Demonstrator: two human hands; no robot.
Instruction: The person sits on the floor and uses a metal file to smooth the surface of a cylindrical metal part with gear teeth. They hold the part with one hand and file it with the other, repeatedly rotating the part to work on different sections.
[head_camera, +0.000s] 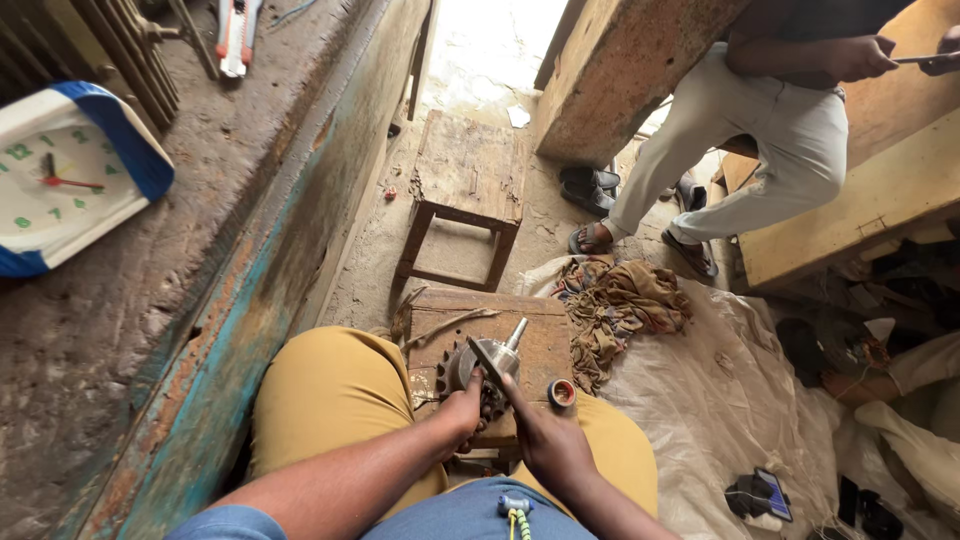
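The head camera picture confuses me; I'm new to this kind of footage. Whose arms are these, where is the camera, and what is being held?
The camera sits on a seated person's head and looks down, so the two arms coming up from the bottom are the wearer's own. The left hand steadies a toothed metal part, a sprocket with a shaft, on a small wooden block between the knees. The right hand holds a slim blade-like tool against it; what kind of tool is hard to tell. A small round ring lies on the block. Nearby are a rag pile, a wooden stool, and a clock on the left ledge. Another person sits top right.
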